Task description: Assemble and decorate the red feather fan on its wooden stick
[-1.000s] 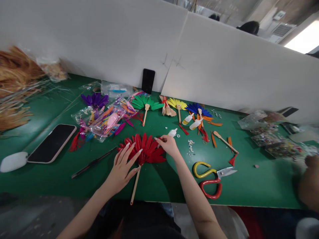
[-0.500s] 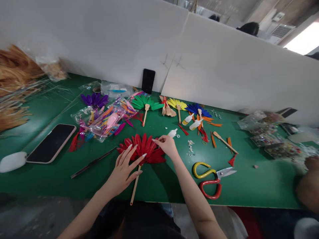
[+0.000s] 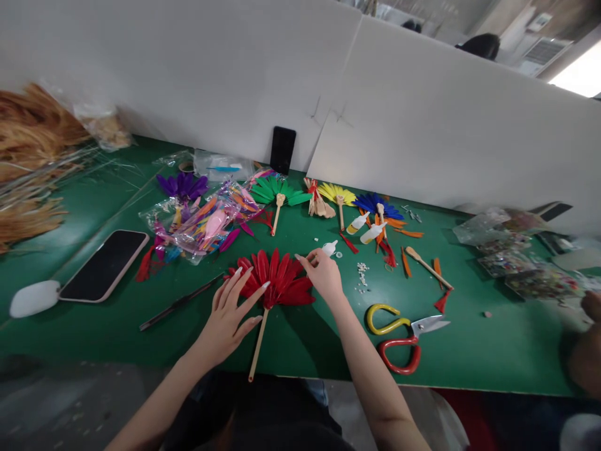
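Note:
A red feather fan [image 3: 277, 275] lies on the green table, its wooden handle pointing toward me. My left hand [image 3: 231, 313] rests over the fan's left side, fingers spread, fingertips on the feathers. At the fan's upper right edge is my right hand [image 3: 320, 270], thumb and index finger pinched together; whatever may be between them is too small to make out. Just beyond that hand lies a small white glue bottle [image 3: 329, 248]. Small white beads [image 3: 362, 275] are scattered to the right of it.
Green [image 3: 280, 195], yellow [image 3: 339, 194] and blue fans [image 3: 375, 205] stand in a row behind. Bagged feathers [image 3: 206, 219], a phone [image 3: 104, 266] and tweezers [image 3: 181, 302] are left. Scissors [image 3: 413, 335] and bagged beads [image 3: 539, 279] lie right. Part of another person shows at the right edge.
The view has shifted slightly. My left fingertips have drawn back a little to the left on the feathers. My right hand has lifted slightly from the fan's edge, still pinched.

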`<action>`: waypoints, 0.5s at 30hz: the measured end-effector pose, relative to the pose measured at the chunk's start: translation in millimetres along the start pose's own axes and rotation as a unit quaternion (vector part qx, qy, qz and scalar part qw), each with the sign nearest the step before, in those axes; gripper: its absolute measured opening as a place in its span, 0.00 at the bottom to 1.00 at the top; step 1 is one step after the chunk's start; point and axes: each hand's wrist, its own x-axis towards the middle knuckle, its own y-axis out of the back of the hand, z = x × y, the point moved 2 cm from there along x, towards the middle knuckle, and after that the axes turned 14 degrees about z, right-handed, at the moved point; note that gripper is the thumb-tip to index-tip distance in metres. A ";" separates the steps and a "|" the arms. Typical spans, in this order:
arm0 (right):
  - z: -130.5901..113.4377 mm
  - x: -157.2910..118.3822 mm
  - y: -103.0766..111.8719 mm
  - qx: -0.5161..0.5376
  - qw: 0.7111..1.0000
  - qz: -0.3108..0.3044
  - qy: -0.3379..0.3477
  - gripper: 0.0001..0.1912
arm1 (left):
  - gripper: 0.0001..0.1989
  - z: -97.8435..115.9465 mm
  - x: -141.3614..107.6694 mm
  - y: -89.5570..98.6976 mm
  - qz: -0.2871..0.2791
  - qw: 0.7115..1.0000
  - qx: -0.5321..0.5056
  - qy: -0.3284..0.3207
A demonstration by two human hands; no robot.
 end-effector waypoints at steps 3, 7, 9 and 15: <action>-3.2 -2.8 6.7 0.022 1.000 0.005 0.019 0.15 | 0.26 1.8 -0.9 -0.5 -0.006 1.000 -0.004 -0.015; -0.2 -4.9 10.0 0.048 0.999 -0.014 0.017 0.13 | 0.26 11.6 0.3 -5.2 -0.027 0.998 -0.006 -0.051; 3.1 -5.8 11.2 0.053 0.998 -0.010 0.010 0.12 | 0.26 16.4 3.0 -7.1 -0.032 0.997 -0.010 -0.064; 10.0 -8.8 11.0 0.061 0.998 -0.024 0.015 0.13 | 0.27 20.1 10.2 -9.2 -0.028 0.996 -0.011 -0.085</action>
